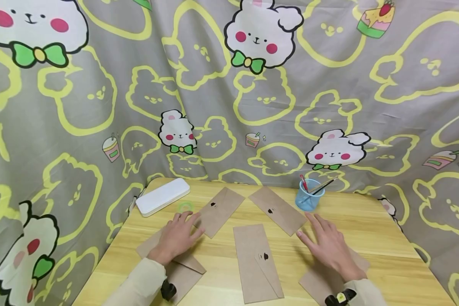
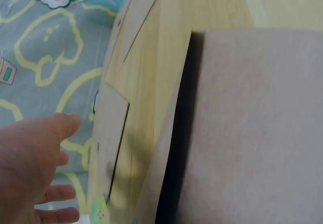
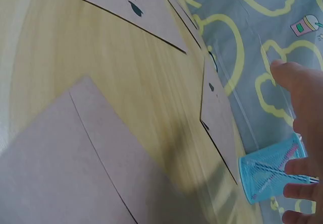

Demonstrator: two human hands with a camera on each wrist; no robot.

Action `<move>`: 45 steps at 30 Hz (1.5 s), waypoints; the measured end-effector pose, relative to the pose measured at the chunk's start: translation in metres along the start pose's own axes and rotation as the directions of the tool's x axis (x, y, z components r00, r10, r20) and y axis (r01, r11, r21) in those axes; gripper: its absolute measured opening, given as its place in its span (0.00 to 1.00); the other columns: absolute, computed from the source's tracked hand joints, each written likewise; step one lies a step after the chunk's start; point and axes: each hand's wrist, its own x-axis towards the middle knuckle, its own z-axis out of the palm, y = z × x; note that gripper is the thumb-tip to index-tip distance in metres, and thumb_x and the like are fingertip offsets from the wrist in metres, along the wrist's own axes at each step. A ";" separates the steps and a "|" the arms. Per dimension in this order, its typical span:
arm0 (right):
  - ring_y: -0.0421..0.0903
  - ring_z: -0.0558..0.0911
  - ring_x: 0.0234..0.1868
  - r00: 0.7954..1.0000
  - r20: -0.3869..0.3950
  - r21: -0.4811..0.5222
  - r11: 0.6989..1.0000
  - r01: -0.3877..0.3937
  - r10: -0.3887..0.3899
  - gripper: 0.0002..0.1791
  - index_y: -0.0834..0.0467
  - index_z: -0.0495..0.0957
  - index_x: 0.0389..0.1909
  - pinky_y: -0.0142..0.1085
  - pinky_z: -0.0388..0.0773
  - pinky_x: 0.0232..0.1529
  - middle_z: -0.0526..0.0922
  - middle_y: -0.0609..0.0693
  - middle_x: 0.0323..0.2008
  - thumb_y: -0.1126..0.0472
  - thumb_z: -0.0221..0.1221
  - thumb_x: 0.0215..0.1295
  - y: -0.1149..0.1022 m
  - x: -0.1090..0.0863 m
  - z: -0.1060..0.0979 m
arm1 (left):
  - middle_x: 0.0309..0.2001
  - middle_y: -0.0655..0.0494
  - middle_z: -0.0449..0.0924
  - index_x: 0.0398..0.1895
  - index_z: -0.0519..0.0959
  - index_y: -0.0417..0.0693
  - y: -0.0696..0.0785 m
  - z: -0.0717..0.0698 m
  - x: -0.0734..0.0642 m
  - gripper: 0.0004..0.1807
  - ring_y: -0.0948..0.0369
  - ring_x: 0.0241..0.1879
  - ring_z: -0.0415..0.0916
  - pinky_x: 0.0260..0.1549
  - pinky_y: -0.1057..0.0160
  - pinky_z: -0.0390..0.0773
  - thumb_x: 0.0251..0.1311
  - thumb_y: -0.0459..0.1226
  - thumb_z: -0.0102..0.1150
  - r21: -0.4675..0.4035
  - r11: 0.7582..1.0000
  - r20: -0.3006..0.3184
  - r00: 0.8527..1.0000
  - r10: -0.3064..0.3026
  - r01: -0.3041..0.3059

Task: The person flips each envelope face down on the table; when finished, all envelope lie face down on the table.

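My left hand [image 1: 176, 238] hovers with fingers spread above a brown paper envelope [image 1: 187, 278]. In the left wrist view, that envelope's flap stands lifted, with a dark gap along it. My right hand [image 1: 325, 244] is spread over another brown envelope [image 1: 317, 280] at the front right. Neither hand holds anything. A third envelope [image 1: 250, 250] lies upright in the middle, its slanted flap marked with a small black print. Farther back, an envelope [image 1: 223, 208] at left and an envelope [image 1: 275, 208] at right lie slanted, close beyond the fingertips.
At the back left lies a white case [image 1: 163, 196], with a pale green ring [image 1: 185, 207] beside it. A blue mesh cup [image 1: 306, 202] with pens stands at the back right. A patterned grey curtain [image 1: 214, 97] hangs around the wooden table [image 1: 382, 238].
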 end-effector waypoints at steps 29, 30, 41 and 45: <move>0.51 0.87 0.56 0.992 0.103 0.431 0.896 -0.105 0.067 0.29 0.56 0.75 0.75 0.42 0.89 0.54 0.87 0.57 0.60 0.51 0.66 0.79 -0.047 0.001 0.034 | 0.59 0.44 0.84 0.72 0.77 0.42 0.054 0.019 -0.015 0.27 0.53 0.47 0.82 0.47 0.51 0.87 0.73 0.38 0.68 -0.422 0.904 0.048 0.998 -0.043 0.060; 0.50 0.87 0.55 0.991 0.113 0.444 0.889 -0.115 0.071 0.28 0.56 0.75 0.74 0.40 0.89 0.54 0.88 0.57 0.58 0.52 0.66 0.79 -0.049 0.001 0.035 | 0.59 0.44 0.85 0.72 0.77 0.42 0.055 0.019 -0.016 0.27 0.56 0.43 0.80 0.43 0.55 0.85 0.73 0.38 0.68 -0.433 0.899 0.058 0.997 -0.044 0.065; 0.50 0.88 0.51 0.982 0.170 0.597 0.784 -0.172 0.086 0.23 0.59 0.78 0.68 0.32 0.89 0.47 0.88 0.58 0.55 0.60 0.68 0.77 -0.058 -0.002 0.046 | 0.67 0.38 0.81 0.72 0.77 0.41 0.068 0.022 -0.019 0.27 0.60 0.43 0.79 0.42 0.60 0.83 0.71 0.36 0.67 -0.584 0.807 0.133 0.991 -0.018 0.092; 0.55 0.88 0.54 0.973 0.209 0.660 0.720 -0.215 0.099 0.22 0.62 0.78 0.68 0.33 0.91 0.45 0.86 0.63 0.59 0.65 0.66 0.76 -0.061 -0.003 0.049 | 0.70 0.33 0.77 0.73 0.75 0.38 0.074 0.022 -0.019 0.29 0.60 0.42 0.84 0.40 0.62 0.86 0.71 0.35 0.68 -0.665 0.738 0.174 0.985 0.002 0.116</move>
